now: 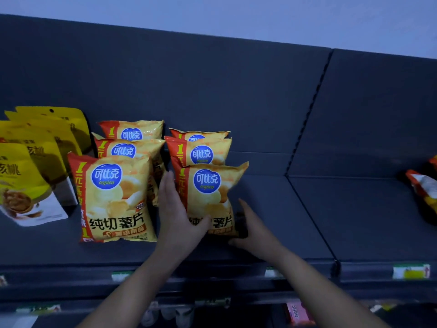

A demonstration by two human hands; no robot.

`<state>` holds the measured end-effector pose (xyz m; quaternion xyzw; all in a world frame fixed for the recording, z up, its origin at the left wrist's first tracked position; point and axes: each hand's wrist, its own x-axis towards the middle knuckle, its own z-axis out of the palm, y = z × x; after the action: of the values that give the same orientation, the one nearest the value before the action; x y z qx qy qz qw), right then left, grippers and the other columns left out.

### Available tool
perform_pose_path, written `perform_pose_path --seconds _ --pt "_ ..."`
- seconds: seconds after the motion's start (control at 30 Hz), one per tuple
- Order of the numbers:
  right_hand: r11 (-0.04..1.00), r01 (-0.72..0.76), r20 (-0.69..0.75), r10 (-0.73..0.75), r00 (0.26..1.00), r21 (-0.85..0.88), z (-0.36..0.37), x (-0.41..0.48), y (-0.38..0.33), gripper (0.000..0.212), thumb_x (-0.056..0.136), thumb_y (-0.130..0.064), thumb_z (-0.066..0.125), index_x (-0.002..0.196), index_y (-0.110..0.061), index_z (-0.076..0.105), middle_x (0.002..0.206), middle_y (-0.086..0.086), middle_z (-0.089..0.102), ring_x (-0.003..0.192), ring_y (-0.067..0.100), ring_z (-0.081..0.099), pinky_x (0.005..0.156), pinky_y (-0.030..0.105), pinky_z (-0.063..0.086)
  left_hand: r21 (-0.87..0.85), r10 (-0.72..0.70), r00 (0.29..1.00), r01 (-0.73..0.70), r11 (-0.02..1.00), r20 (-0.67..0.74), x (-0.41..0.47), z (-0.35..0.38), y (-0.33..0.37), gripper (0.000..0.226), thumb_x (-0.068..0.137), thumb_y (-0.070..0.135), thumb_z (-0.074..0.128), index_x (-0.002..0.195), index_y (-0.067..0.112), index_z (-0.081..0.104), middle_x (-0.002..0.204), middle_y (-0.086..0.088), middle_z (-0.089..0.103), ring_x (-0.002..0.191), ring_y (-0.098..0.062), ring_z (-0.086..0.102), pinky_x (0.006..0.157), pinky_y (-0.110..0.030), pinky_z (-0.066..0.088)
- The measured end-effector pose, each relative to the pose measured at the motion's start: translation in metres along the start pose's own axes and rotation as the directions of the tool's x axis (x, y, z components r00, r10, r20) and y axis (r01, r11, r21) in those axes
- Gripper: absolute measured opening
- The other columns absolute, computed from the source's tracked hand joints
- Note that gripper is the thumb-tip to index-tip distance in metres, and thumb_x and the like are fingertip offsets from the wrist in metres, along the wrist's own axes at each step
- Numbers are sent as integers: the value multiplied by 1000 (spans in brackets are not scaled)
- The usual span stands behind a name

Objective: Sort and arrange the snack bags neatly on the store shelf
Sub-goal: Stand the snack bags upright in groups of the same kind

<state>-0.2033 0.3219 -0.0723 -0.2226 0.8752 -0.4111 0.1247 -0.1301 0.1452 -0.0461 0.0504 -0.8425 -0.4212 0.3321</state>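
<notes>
Two rows of yellow-and-orange potato chip bags stand on the dark shelf (272,209). The left row has a front bag (113,200) with two more behind it. The right row's front bag (210,195) leans back against two others. My left hand (177,209) lies along that bag's left edge, with the thumb across its lower front. My right hand (250,226) rests at the bag's lower right corner with fingers straight against its side.
Yellow walnut snack pouches (30,166) stand at the far left of the shelf. An orange-and-white bag (423,188) lies at the far right, past an upright divider (305,129). Price tags (411,271) line the shelf's front rail. More goods show on the shelf below.
</notes>
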Motion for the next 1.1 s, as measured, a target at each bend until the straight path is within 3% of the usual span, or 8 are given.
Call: perform_pose_path --seconds 0.1,0.2,0.37,0.47,0.63,0.8,0.93,1.1 --pt "991 -23 -80 13 997 -134 -29 -15 4 95 80 -16 73 150 -16 9 147 3 33 132 11 36 100 15 30 193 290 957 -287 938 13 9 9 35 87 72 36 55 146 14 14 153 -9 11 144 -24 8 117 -37 12" --pt "971 -20 -165 -20 986 -239 -67 -34 14 78 85 -16 67 148 -15 19 144 3 38 132 12 36 98 11 27 183 438 860 -489 853 261 8 40 68 83 75 29 54 147 10 16 153 -12 16 142 -27 15 116 -34 13" --pt "932 -130 -277 33 960 -337 -136 -73 46 62 89 -19 61 143 -12 32 137 5 43 129 17 40 99 14 26 153 359 688 -565 811 631 3 118 109 86 93 30 50 146 19 -18 158 -1 0 145 -15 -2 110 -17 -15" --pt "914 -207 -359 73 931 -350 -179 -100 74 58 86 -13 62 139 -9 39 132 9 47 126 21 44 92 11 25 164 325 605 -612 774 727 3 166 133 77 95 31 48 150 15 -3 156 1 10 144 -15 9 115 -23 -7" --pt "871 -375 -474 196 858 -319 -252 -145 137 62 86 -19 64 140 -8 36 139 8 43 130 20 40 104 20 27 61 345 471 -656 752 812 -6 253 174 59 93 34 47 146 21 24 144 5 38 130 -12 34 115 -29 17" --pt "856 -445 -546 248 800 -264 -322 -184 198 63 82 -16 68 139 -10 40 137 7 45 129 20 42 104 23 30 19 382 444 -671 741 810 -17 344 226 60 94 38 47 146 19 25 146 4 36 134 -14 33 113 -29 19" --pt "848 -471 -584 261 769 -241 -368 -206 246 62 79 -11 69 135 -11 44 135 8 48 128 23 44 103 24 31 70 401 458 -722 688 793 -21 408 258 61 92 35 50 146 17 27 145 -1 38 136 -15 29 115 -28 1" --pt "838 -492 -551 301 778 -237 -398 -210 299 65 83 -13 66 141 -13 37 140 3 43 131 19 40 103 16 26 111 337 474 -695 710 813 -22 469 269 63 92 28 49 148 18 20 149 2 31 139 -12 23 116 -32 1"
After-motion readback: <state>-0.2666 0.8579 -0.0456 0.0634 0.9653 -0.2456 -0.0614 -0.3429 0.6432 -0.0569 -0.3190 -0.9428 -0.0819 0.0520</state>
